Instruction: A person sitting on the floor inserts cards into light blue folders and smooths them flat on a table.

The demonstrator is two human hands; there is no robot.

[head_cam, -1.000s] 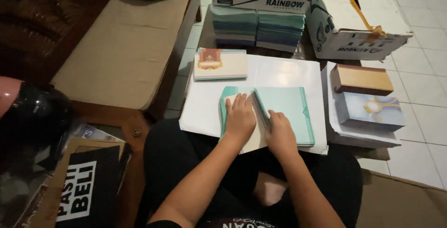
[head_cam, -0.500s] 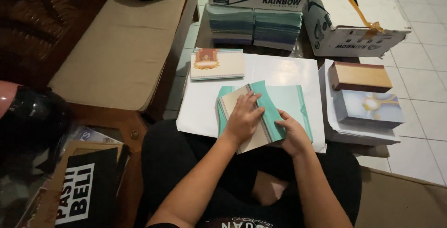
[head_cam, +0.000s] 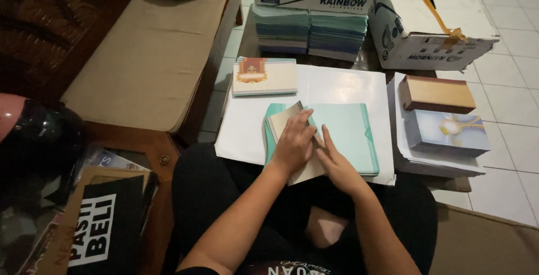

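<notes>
Person sits cross-legged on the floor, working on a large white paper sheet (head_cam: 337,87) spread over the tiles. Left hand (head_cam: 293,146) lies flat, fingers together, pressing down on a beige folded card (head_cam: 281,122) that sits tilted on top of a mint-green paper envelope (head_cam: 348,134). Right hand (head_cam: 337,162) is beside it, fingers extended and close together, fingertips resting on the card's right edge where it meets the envelope; neither hand pinches anything, both are pressing. Envelope lies flat in the middle of the white sheet, long side across, its flap edge to the right.

Step in hand looks like seating the card inside the envelope or its fold. To do it well, judging from the layout: keep the left palm holding the card down so it does not skew, square the tilted card to the envelope's edges, and let the right fingertips guide the edge in without creasing the corner.

Around: small stack of cream printed cards with red-gold ornament (head_cam: 264,76) at the sheet's upper left, stacks of teal and blue envelopes (head_cam: 309,30) behind, two white cardboard boxes (head_cam: 426,33) further back, a brown-and-tan rectangular box (head_cam: 438,93) and a pale blue printed box (head_cam: 446,133) on papers at right.
</notes>
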